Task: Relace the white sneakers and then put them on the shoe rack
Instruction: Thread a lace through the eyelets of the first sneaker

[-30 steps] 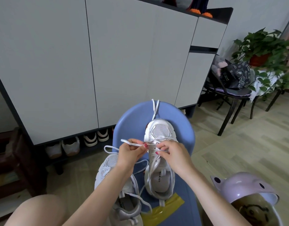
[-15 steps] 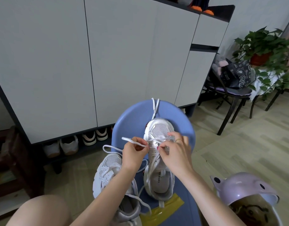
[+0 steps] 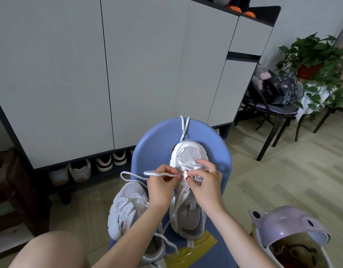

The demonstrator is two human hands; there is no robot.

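Head view: one sneaker (image 3: 188, 192) lies toe-away on the blue stool (image 3: 221, 151), likely so its lowest eyelets face the hands, while its mate (image 3: 128, 207) leans at the stool's left edge (laces loose). The left hand (image 3: 161, 188) pinches the lace (image 3: 159, 174), and the right hand (image 3: 205, 182), fingers curled, pinches lace at the eyelets.

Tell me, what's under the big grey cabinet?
Under the grey cabinet runs an open shoe rack holding several pairs of light shoes. The blue stool hides its right stretch, so anything there cannot be seen.
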